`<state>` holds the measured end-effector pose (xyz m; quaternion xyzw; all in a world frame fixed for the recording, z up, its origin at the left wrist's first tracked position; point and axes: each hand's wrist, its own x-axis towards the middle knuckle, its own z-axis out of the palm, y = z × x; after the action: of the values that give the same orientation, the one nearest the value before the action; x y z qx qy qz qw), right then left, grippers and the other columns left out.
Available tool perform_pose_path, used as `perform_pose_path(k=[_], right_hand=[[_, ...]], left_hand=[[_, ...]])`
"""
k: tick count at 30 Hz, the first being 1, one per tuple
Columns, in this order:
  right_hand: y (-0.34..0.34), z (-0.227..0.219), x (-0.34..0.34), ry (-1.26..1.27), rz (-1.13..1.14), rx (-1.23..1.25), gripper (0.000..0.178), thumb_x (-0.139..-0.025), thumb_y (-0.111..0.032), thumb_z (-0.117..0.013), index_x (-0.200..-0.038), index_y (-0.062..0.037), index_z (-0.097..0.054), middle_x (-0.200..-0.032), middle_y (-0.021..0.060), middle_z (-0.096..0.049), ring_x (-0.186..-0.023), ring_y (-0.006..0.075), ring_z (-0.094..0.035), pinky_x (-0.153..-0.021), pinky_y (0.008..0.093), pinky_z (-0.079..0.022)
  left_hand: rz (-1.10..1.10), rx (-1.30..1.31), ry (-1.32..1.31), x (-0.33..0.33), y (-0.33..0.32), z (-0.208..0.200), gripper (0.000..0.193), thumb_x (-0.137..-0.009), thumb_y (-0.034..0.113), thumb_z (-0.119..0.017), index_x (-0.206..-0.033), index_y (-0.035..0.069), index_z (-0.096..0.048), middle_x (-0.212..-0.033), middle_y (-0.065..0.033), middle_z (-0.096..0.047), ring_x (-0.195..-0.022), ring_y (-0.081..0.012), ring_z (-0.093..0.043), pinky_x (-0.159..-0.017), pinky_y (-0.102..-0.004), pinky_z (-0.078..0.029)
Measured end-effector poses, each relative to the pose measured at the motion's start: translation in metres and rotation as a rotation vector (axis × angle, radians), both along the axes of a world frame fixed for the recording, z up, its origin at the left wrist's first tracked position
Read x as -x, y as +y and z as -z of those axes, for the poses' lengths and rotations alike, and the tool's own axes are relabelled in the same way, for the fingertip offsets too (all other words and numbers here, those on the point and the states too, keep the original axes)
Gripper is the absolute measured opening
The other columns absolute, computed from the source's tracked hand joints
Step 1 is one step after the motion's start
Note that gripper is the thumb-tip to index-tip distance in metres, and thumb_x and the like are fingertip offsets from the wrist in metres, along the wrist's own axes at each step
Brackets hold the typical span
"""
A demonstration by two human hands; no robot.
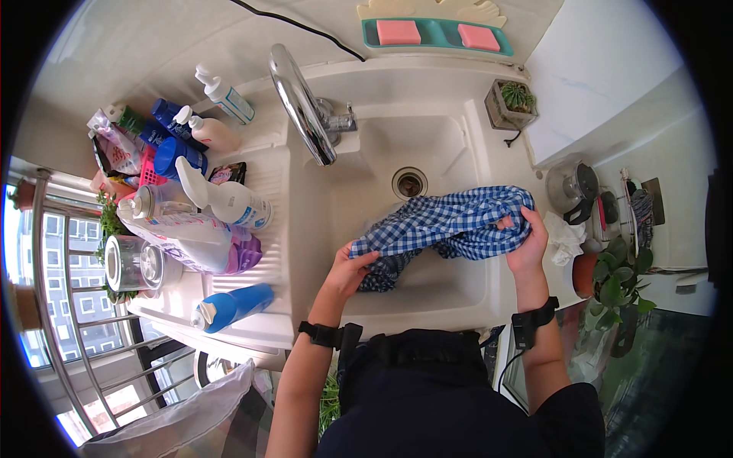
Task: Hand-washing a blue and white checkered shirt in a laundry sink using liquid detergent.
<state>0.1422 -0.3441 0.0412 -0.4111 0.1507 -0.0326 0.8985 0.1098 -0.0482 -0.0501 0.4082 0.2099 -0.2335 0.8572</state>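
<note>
A blue-and-white checked cloth (450,221) stretches between my two hands over the white sink (321,298). My left hand (350,269) pinches its left end, with the thumb on top. At the right end, my right hand (528,240) has its fingers wrapped into the bunched fabric. Part of the cloth sags below the left hand into the basin. Just beyond the cloth is the round drain (410,183). The chrome faucet (301,103) arches over the basin's far left; no water stream shows. Whether the cloth is a garment, I cannot tell.
On the ribbed ledge at left stand several bottles, including a white spray bottle (229,202) and a blue bottle (240,305). A potted cactus (518,95) sits at the far right corner. Pink soaps (398,32) rest in a green tray. A glass pot (569,187) stands at right.
</note>
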Motion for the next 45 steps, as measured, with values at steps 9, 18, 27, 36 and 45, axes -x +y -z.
perform_pose_path(k=[9,18,27,36,45], right_hand=[[0.0008,0.0000,-0.0003,0.024,0.007,-0.010,0.022,-0.076,-0.012,-0.045,-0.096,-0.0030,-0.050,-0.074,0.0056,-0.056,-0.061,0.0136,-0.053,-0.059,0.0255,-0.043],[0.0006,0.0044,-0.0010,0.015,-0.007,-0.004,0.022,-0.076,-0.011,-0.045,-0.096,-0.0037,-0.050,-0.076,0.0056,-0.057,-0.061,0.0138,-0.054,-0.058,0.0267,-0.045],[0.0030,0.0037,-0.0011,0.036,0.015,-0.014,0.021,-0.076,-0.012,-0.046,-0.095,-0.0033,-0.049,-0.075,0.0064,-0.057,-0.061,0.0139,-0.055,-0.058,0.0271,-0.045],[0.0024,0.0055,-0.0009,0.038,0.001,-0.007,0.020,-0.076,-0.012,-0.046,-0.094,-0.0039,-0.049,-0.073,0.0058,-0.056,-0.061,0.0139,-0.054,-0.058,0.0273,-0.044],[0.0025,0.0081,-0.0002,0.043,-0.003,-0.015,0.022,-0.076,-0.012,-0.045,-0.096,-0.0037,-0.050,-0.074,0.0059,-0.056,-0.061,0.0144,-0.054,-0.059,0.0270,-0.044]], left_hand=[[0.032,0.009,-0.011,0.0002,-0.0007,-0.0037,0.023,-0.072,-0.009,-0.055,-0.090,0.005,-0.058,-0.086,-0.0043,-0.062,-0.078,-0.0125,-0.060,-0.069,-0.0246,-0.048],[0.024,0.025,0.004,-0.0002,-0.0005,-0.0005,0.025,-0.070,-0.010,-0.054,-0.089,0.005,-0.058,-0.085,-0.0042,-0.062,-0.077,-0.0127,-0.060,-0.069,-0.0243,-0.048],[0.014,0.030,0.010,0.0000,-0.0001,0.0013,0.025,-0.070,-0.010,-0.054,-0.090,0.004,-0.058,-0.087,-0.0048,-0.062,-0.080,-0.0136,-0.060,-0.071,-0.0252,-0.048],[-0.008,0.085,0.046,-0.0013,-0.0027,-0.0081,0.025,-0.072,-0.008,-0.052,-0.094,0.002,-0.056,-0.091,-0.0077,-0.061,-0.085,-0.0170,-0.060,-0.077,-0.0298,-0.049],[0.019,0.049,0.005,0.0012,-0.0020,-0.0025,0.025,-0.071,-0.008,-0.052,-0.093,0.002,-0.057,-0.089,-0.0066,-0.061,-0.082,-0.0160,-0.060,-0.075,-0.0288,-0.049]])
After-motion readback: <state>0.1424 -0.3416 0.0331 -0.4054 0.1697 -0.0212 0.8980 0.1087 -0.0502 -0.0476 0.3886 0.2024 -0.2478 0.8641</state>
